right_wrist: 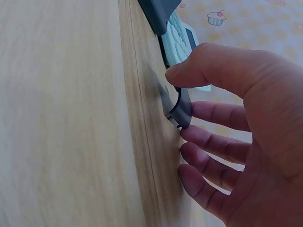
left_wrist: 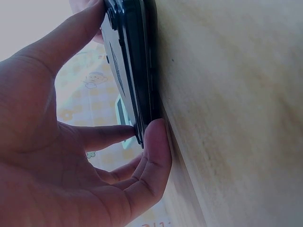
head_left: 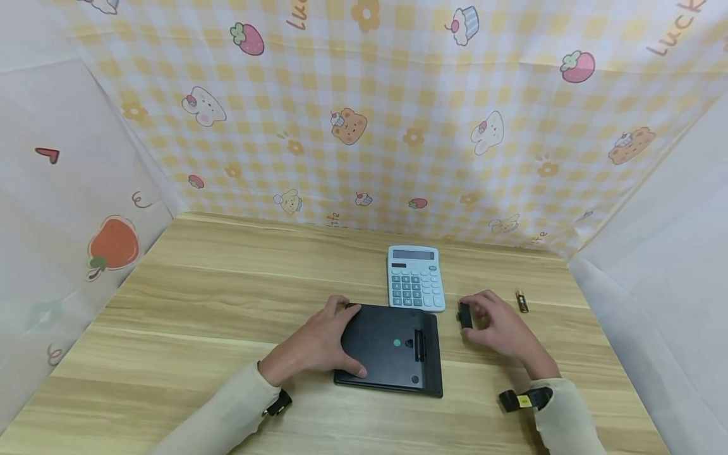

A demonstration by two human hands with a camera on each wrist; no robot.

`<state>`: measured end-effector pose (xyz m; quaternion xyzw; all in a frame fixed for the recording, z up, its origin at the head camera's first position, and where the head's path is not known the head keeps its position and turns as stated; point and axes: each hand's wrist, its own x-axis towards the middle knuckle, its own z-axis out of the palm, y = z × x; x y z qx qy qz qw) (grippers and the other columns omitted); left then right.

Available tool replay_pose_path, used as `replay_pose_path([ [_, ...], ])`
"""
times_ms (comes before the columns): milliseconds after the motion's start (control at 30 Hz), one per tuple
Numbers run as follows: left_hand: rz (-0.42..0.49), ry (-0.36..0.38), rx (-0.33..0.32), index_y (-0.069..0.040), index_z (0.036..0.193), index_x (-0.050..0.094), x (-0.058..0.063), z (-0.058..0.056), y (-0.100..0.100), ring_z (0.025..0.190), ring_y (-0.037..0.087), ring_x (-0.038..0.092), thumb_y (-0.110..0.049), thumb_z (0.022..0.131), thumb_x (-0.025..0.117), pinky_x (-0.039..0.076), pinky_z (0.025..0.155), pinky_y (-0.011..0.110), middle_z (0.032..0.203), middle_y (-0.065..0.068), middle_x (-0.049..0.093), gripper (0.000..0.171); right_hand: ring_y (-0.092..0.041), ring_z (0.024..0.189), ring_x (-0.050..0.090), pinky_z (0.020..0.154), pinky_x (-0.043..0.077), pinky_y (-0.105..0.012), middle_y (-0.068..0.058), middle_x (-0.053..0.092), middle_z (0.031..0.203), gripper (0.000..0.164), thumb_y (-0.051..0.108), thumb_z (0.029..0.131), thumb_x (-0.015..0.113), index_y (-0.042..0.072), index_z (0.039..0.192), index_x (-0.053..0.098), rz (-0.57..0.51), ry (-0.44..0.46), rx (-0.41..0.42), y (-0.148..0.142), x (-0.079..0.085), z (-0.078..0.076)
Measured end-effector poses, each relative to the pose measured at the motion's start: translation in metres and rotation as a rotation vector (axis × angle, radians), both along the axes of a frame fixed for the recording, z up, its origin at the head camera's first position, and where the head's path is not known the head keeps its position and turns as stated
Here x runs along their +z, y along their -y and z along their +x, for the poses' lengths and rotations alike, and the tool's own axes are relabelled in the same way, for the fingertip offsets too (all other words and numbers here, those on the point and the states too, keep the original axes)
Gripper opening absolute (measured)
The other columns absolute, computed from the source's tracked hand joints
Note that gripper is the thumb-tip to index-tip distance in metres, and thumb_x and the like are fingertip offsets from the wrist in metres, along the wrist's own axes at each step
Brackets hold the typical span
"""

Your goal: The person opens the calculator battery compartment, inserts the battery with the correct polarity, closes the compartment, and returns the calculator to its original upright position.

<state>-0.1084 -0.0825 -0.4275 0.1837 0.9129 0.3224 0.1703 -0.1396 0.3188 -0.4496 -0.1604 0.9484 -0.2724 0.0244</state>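
Note:
A flat black device (head_left: 378, 354) lies on the table with its back up, an uncovered battery slot (head_left: 419, 345) near its right side. My left hand (head_left: 327, 338) grips its left part, thumb on the near side and fingers round the far corner. In the left wrist view, the fingertips curl at the edge of the device (left_wrist: 135, 61). To the right, my right hand (head_left: 497, 323) pinches a small black battery cover (head_left: 465, 315) between thumb and fingers. The right wrist view shows this curved cover (right_wrist: 182, 111) close to the tabletop.
Behind the black device stands a light blue calculator (head_left: 415, 278), lying face up. A single battery (head_left: 522, 301) lies on the table beyond my right hand. A checked cloth (head_left: 364, 126) hangs along the back edge of the wooden table (head_left: 188, 303).

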Motion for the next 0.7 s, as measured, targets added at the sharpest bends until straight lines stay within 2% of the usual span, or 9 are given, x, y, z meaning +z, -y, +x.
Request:
replay_pose_path([
  [700, 0.004, -0.002, -0.003, -0.005, 0.166, 0.047, -0.0038, -0.0014, 0.0000, 0.138, 0.044, 0.054, -0.047, 0.070, 0.106, 0.050, 0.109, 0.057, 0.170, 0.021, 0.032, 0.121, -0.025, 0.103, 0.062, 0.078, 0.055, -0.035, -0.009, 0.066, 0.125, 0.056, 0.017, 0.085, 0.092, 0.006, 0.136, 0.073, -0.003, -0.005, 0.006, -0.0022, -0.0021, -0.0006],
])
